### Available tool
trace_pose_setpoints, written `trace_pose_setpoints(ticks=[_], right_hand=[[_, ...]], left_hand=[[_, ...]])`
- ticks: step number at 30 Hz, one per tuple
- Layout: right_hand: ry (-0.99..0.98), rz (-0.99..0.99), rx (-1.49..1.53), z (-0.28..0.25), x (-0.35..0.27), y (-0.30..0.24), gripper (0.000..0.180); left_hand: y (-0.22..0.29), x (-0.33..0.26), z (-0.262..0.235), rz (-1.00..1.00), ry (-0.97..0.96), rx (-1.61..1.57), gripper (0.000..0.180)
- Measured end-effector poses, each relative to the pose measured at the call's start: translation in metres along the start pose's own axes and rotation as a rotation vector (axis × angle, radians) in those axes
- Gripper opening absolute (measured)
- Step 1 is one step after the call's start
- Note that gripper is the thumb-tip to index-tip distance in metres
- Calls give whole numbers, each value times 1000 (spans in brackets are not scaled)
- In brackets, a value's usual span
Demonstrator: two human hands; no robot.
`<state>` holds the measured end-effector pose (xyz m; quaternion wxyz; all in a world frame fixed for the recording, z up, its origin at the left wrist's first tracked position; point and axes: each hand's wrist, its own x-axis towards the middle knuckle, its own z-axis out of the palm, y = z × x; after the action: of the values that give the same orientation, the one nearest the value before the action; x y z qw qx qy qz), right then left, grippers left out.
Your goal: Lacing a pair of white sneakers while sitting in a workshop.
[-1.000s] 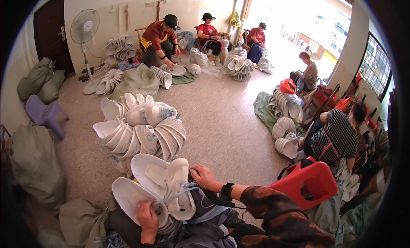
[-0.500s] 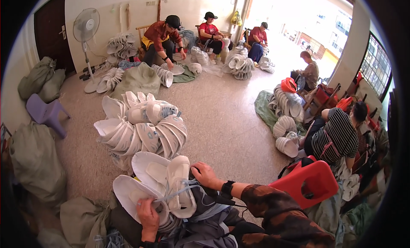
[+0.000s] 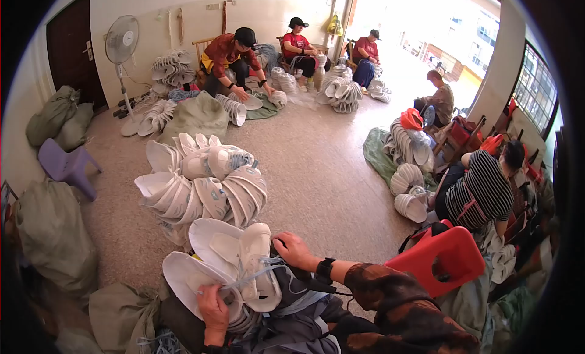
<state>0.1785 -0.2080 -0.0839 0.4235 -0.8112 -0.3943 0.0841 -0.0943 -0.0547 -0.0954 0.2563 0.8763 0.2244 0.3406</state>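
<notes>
Centrally, at the person's lap: one white shoe upper (image 3: pixel 259 265), upright, threaded with a pale blue lace (image 3: pixel 261 272). Just left of it, further white uppers (image 3: pixel 194 275), flared open and nested, unlaced where visible.

Left hand (image 3: pixel 213 308), one: laid over the nearest flared upper, fingers bent and close together, tips beside the lace's left end; whether they pinch the lace cannot be told. Right hand (image 3: pixel 294 249), one: at the right side of the laced upper, fingers curled, tips partly hidden; grip cannot be told. Black band (image 3: pixel 325 269) on the right wrist; brown-and-black patterned sleeve (image 3: pixel 396 299) above it.

Floor, ahead: large curved stack of white uppers (image 3: pixel 210 192), overlapping in rows. Right: red plastic stool (image 3: pixel 457 259), tilted; co-worker in a striped top (image 3: pixel 478 195), seated, with white uppers (image 3: pixel 411 205) near. Left: purple plastic chair (image 3: pixel 67 162); bulging green-grey sack (image 3: pixel 55 238).

Far side: standing fan (image 3: pixel 122 40); dark door (image 3: pixel 74 46); co-worker in a yellow apron (image 3: pixel 228 58), bending over uppers; two co-workers in red shirts (image 3: pixel 295 44), seated; one more co-worker (image 3: pixel 440 98), seated near the bright opening.
</notes>
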Motion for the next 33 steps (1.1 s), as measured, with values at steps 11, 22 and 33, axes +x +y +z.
trace_pose_setpoints(ticks=[11,22,33], right_hand=[[4,1,22,5,2,10,27],[-13,22,-19,-2,1,-4,27],[22,-3,21,5,1,9,29]], left_hand=[[4,5,-3,28,-8,-7,24],[0,3,-1,-22,-19,-50,28],[-3,2,3,24,20,15,22]])
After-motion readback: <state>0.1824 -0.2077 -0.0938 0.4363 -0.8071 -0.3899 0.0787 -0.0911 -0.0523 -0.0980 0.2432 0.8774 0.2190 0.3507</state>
